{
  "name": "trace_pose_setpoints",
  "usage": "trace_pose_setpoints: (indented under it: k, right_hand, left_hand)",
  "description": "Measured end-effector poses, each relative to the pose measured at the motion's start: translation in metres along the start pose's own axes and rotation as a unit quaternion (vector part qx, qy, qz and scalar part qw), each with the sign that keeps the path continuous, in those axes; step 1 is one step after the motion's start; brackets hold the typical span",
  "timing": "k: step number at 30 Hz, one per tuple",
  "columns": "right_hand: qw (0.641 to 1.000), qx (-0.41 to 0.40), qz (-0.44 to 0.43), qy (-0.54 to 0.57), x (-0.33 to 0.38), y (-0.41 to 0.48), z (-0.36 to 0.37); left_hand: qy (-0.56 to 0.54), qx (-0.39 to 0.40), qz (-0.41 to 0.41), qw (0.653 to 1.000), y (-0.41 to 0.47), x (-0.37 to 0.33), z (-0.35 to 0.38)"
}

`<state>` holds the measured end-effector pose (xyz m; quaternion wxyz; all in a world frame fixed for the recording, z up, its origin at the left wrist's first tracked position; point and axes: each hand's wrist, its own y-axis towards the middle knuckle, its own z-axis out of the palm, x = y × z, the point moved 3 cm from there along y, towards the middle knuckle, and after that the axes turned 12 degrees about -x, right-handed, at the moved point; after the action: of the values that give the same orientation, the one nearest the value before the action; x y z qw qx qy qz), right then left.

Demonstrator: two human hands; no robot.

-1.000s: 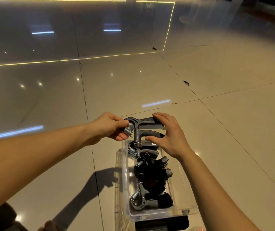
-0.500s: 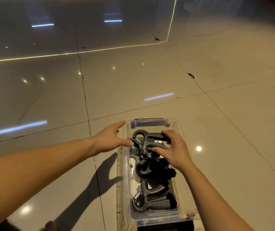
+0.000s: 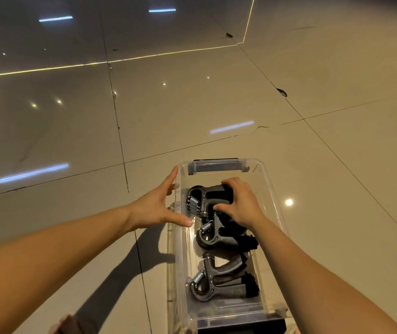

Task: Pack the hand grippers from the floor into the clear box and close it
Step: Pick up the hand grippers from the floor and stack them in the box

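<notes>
A clear plastic box (image 3: 268, 189) with black latches stands open on the tiled floor. Several dark grey hand grippers with silver springs lie inside; one (image 3: 221, 283) at the near end, another (image 3: 219, 237) in the middle. My right hand (image 3: 239, 203) is inside the box, fingers wrapped over the handles of the far hand gripper (image 3: 201, 198), which rests low in the box. My left hand (image 3: 160, 206) is spread, fingers apart, against the outside of the box's left wall, holding nothing.
Glossy beige floor tiles (image 3: 216, 104) surround the box, with dark grout lines and light reflections. A clear lid (image 3: 172, 256) seems to lie against the box's left side. A dark glossy wall (image 3: 96, 32) with a lit base strip rises at the back.
The hand gripper held above the box's far end by both hands went down into the box. My left hand let go and spread open at the left wall; my right hand stayed on it.
</notes>
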<state>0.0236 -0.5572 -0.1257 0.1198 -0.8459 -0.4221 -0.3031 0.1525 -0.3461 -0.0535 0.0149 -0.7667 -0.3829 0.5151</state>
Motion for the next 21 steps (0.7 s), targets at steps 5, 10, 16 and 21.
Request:
trace_pose_setpoints:
  k: [5,10,16,21]
  right_hand:
    - [1.0,-0.009,0.007,-0.013,-0.004,-0.006,0.012]
    - [0.995,-0.056,0.084,0.013,-0.005,-0.015,0.018]
    - [0.988,-0.076,0.127,0.032,-0.002,-0.015,0.019]
    - [0.985,-0.081,0.143,0.045,-0.002,-0.021,0.023]
  left_hand:
    - [-0.009,0.002,-0.003,1.0,0.004,0.006,-0.001]
    - [-0.018,0.001,-0.005,1.0,0.004,0.008,-0.001]
    - [-0.022,0.001,-0.005,1.0,0.005,0.008,-0.001]
    - [-0.024,0.002,-0.006,1.0,0.005,0.009,-0.001]
